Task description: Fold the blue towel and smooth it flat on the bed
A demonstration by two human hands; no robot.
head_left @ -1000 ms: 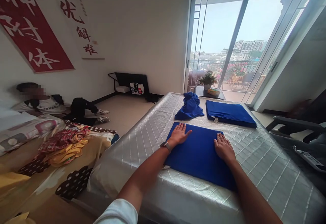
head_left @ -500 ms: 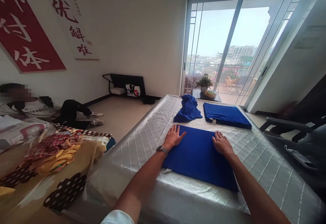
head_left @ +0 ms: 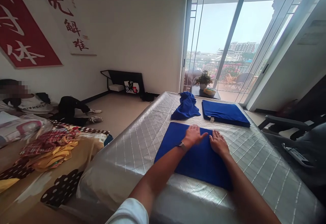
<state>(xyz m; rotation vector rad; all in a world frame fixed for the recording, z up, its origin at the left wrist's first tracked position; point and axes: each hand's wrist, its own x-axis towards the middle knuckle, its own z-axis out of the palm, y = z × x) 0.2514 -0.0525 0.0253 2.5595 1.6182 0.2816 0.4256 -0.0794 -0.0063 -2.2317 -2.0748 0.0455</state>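
A blue cloth (head_left: 173, 145), folded into a flat rectangle, lies before me on the plastic-covered mattress (head_left: 132, 139). My left hand (head_left: 194, 135) rests flat on its upper middle, fingers stretched forward, a watch on the wrist. At the cloth's right edge my right hand (head_left: 219, 142) lies flat, fingers extended. Both hands are open and close together, with a narrow gap between them. Beyond them are a crumpled blue cloth (head_left: 187, 106) and, to its right, a stack of folded blue cloth (head_left: 225, 113) with a white tag at its near edge.
On the left, a lower bed holds a heap of plaid and yellow cloth (head_left: 54, 145). A person (head_left: 33, 105) sits behind it. A small table with a potted plant (head_left: 204, 79) stands by the glass door. A dark armchair (head_left: 300, 139) is at right.
My left hand has slid right, from the cloth's left edge to its upper middle. My right hand stays by the right edge. The view has shifted slightly.
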